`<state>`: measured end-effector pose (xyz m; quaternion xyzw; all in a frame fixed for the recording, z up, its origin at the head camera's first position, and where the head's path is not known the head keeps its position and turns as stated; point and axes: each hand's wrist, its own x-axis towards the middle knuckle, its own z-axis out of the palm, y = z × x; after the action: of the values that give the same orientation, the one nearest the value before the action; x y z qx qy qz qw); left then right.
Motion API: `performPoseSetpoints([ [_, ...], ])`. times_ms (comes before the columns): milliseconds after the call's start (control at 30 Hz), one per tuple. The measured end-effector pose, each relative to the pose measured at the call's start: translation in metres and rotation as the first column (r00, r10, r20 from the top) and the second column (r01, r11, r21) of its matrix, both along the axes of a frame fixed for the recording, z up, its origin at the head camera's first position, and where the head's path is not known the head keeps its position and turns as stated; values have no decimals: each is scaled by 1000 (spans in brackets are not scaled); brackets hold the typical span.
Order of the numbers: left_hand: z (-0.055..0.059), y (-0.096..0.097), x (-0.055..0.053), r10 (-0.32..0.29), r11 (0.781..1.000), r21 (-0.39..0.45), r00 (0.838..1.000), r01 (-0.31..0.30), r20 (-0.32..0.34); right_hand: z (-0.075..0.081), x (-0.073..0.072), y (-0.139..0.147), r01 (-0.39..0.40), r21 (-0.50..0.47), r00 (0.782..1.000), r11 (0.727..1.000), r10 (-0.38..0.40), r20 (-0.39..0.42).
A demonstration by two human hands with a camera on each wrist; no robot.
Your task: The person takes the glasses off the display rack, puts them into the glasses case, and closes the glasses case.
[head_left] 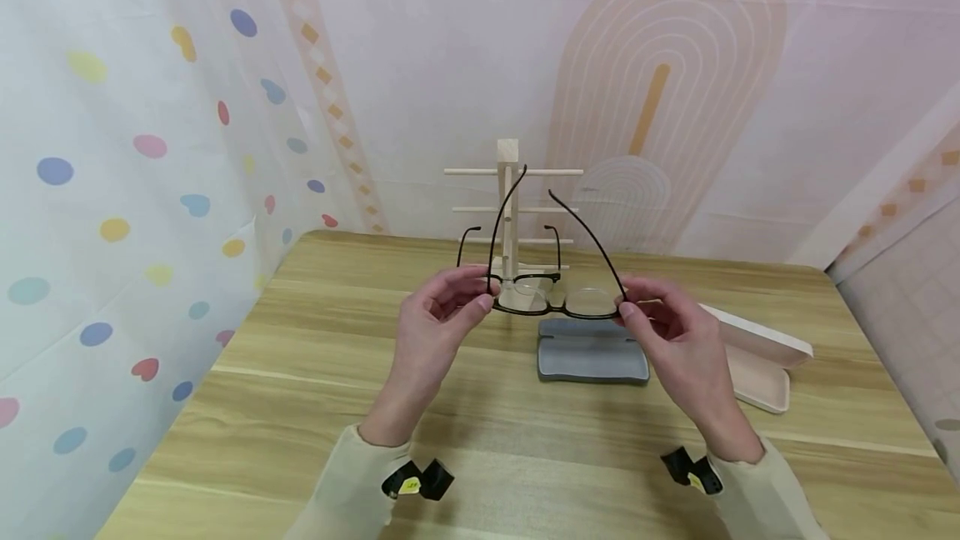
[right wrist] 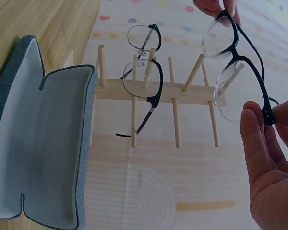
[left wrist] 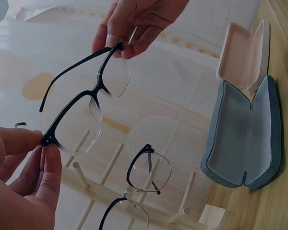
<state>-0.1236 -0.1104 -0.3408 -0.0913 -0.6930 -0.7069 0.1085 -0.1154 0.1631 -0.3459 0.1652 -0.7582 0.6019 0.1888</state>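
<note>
A pair of eyeglasses (head_left: 557, 309) with a black upper frame and clear lower rims is held up between both hands, temples unfolded and pointing away. My left hand (head_left: 431, 332) pinches its left hinge corner between thumb and fingers. At the opposite corner, my right hand (head_left: 682, 344) grips the frame the same way. Behind them stands a wooden glasses rack (head_left: 507, 152) with several crossbars. Another pair of black half-rim glasses (right wrist: 157, 79) rests on a lower bar, partly hidden in the head view by the held pair.
An open grey-blue glasses case (head_left: 592, 361) lies on the wooden table (head_left: 300, 407) in front of the rack. To its right is an open case with a white outside and pink lining (head_left: 761, 382), partly behind the right hand. Patterned curtains (head_left: 420, 65) hang behind and at left.
</note>
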Motion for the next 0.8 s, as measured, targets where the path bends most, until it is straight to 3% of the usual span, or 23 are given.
performPoseSetpoints([
  [167, -3, -1, 2, -9, 1000, 9, 1000, 9, 2, -4, 2, -1, 5, 23, 1000, 1000, -5, 1],
  [433, -6, -2, 4, 3, 1000, 5, 1000, -3, 16, -10, 1, 0, -20, 78, 998, 997, 25, -63],
  [800, -8, -2, 3, -3, 1000, -9, 1000, 3, 4, -12, 0, 1, 21, 147, 989, 989, 1, -147],
])
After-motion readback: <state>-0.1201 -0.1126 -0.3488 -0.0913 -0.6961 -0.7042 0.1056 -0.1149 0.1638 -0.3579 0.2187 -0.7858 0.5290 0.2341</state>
